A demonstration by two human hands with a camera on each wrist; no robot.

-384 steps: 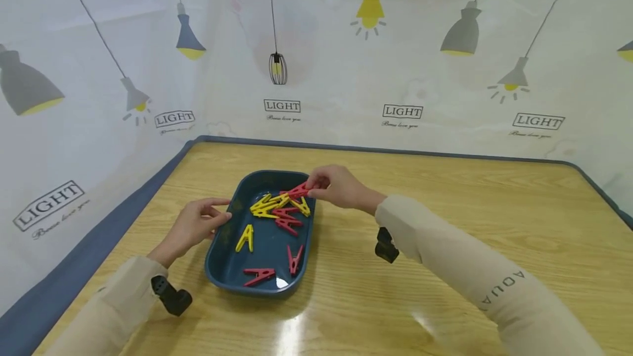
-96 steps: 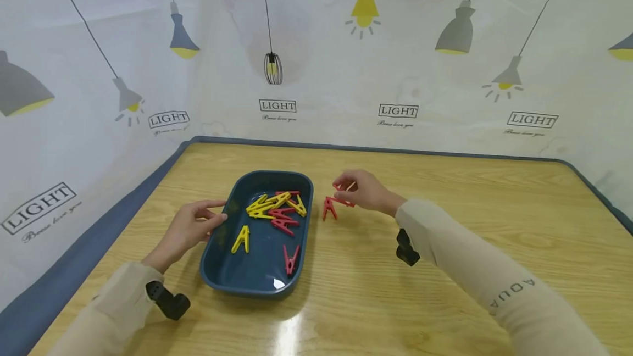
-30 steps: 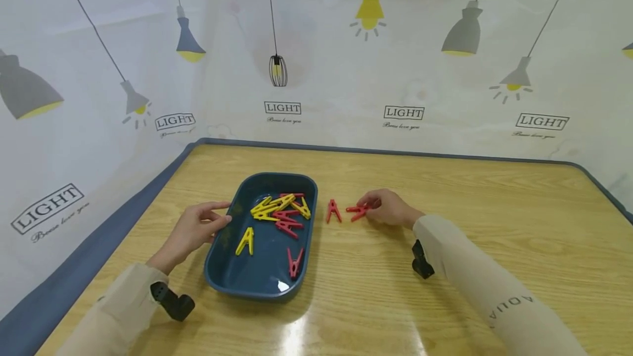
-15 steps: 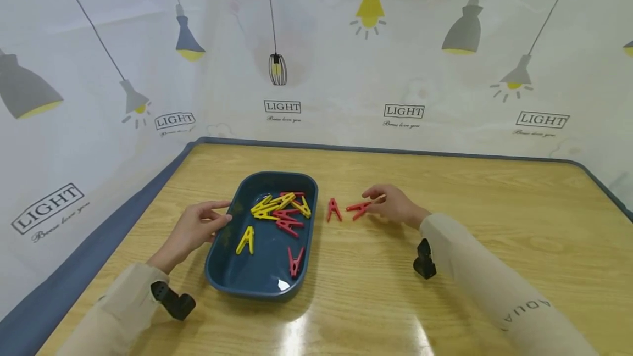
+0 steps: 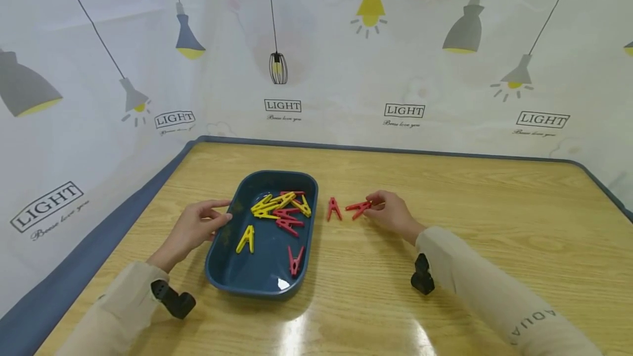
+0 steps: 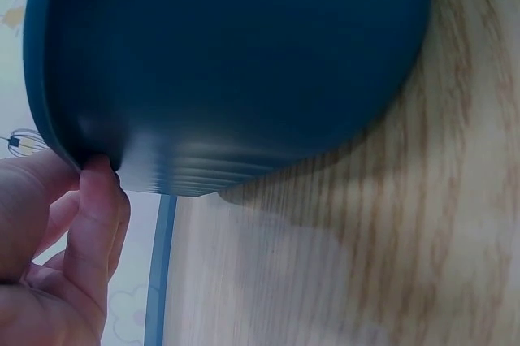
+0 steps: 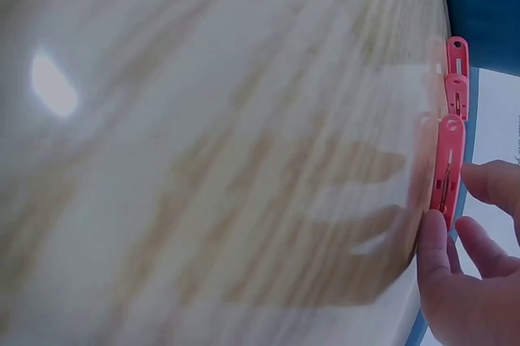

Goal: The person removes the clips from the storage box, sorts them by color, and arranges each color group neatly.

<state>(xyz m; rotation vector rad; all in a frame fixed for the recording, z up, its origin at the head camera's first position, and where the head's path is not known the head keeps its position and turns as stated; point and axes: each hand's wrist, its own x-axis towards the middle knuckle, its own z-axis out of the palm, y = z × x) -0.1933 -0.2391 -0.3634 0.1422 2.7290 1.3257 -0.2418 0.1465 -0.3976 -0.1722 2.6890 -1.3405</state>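
Observation:
My left hand (image 5: 193,229) pinches the left rim of a dark blue plastic tray (image 5: 212,273); the left wrist view shows thumb and fingers on its edge. Several yellow clothespins (image 5: 245,239) and several red ones lie inside, mostly bunched at the far end, with one red clothespin (image 5: 295,261) near the front right. On the table right of the tray, a red clothespin (image 5: 333,209) lies by itself. Beside it is another red clothespin (image 5: 358,209), its right end between the thumb and finger of my right hand (image 5: 393,214). The right wrist view shows this clothespin (image 7: 448,163) flat on the table.
The wood-grain table (image 5: 470,246) has a blue border along its back and left side. A pale curtain (image 5: 341,59) printed with lamps hangs behind it. Each wrist carries a small black camera (image 5: 173,298).
Since the oldest frame, two red clothespins have come to lie on the table, and one has gone from the tray's front. Lately my right hand loosened, then closed again on the second. The left stayed.

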